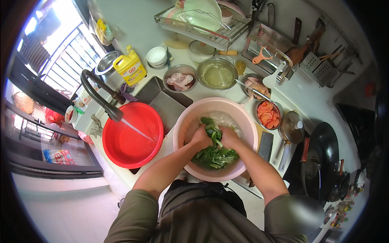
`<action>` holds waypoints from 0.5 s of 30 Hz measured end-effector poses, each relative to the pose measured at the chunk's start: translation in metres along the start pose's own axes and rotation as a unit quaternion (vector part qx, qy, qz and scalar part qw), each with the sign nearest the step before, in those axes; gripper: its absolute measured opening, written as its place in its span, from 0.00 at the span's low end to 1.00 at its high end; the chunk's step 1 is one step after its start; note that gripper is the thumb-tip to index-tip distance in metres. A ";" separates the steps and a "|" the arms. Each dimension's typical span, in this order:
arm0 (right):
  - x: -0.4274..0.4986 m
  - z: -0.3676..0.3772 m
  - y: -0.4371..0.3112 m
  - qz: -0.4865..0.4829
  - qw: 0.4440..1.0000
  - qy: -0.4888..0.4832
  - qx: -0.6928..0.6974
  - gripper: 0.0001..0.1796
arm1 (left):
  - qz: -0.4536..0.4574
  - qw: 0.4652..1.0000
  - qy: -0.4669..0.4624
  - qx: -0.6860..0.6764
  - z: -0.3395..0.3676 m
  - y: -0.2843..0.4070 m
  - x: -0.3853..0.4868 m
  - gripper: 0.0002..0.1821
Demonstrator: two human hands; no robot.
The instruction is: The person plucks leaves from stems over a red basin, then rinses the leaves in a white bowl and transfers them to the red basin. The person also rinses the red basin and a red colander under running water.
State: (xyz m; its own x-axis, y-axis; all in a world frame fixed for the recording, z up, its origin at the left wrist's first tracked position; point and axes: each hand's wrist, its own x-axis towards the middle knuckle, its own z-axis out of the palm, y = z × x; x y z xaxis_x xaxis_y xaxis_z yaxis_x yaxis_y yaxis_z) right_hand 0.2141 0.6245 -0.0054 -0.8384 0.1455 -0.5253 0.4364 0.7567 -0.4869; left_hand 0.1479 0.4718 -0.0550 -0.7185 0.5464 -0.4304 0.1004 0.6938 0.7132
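Straight before me stands a pink plastic basin [180, 121] with water and leafy green vegetables [217, 158] in it. My left hand [201, 138] grips one side of a bunch of greens, and my right hand [228, 137] grips the other side, close by. Leaves and pale stems show between the two hands; some fingertips are hidden by the leaves. More greens float below my wrists. To the left, a red plastic basin [130, 145] sits over the sink [165, 104]. Water runs into it from a dark gooseneck faucet [114, 113].
Behind the pink basin are a bowl of raw meat [180, 81], a metal bowl with a strainer [216, 73] and a bowl of raw poultry [256, 85]. Sliced tomatoes [268, 114], a cleaver [266, 144], a lidded saucepan [291, 127] and a wok [322, 158] lie right. A yellow detergent jug [130, 68] stands behind the faucet.
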 end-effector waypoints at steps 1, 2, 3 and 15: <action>-0.005 -0.009 0.002 -0.023 1.000 0.000 0.021 0.46 | -0.001 0.998 -0.001 -0.059 -0.006 0.005 -0.005 0.57; -0.012 -0.017 0.004 -0.040 0.998 0.000 0.040 0.46 | -0.001 0.996 0.012 -0.086 -0.012 0.011 -0.010 0.58; -0.018 -0.026 0.004 -0.058 0.997 0.002 0.060 0.46 | 0.000 0.993 0.024 -0.112 -0.019 0.019 -0.015 0.59; -0.081 -0.037 -0.005 -0.138 0.990 -0.034 0.024 0.67 | 0.128 0.986 -0.059 0.091 -0.060 0.036 -0.069 0.79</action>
State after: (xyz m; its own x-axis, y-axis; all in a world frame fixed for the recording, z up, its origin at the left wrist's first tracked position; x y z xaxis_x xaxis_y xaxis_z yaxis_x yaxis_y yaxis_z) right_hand 0.2682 0.6324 0.0652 -0.9046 -0.1071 -0.4125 0.2103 0.7297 -0.6506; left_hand 0.1598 0.4314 0.0334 -0.5692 0.7583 -0.3179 0.3983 0.5925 0.7002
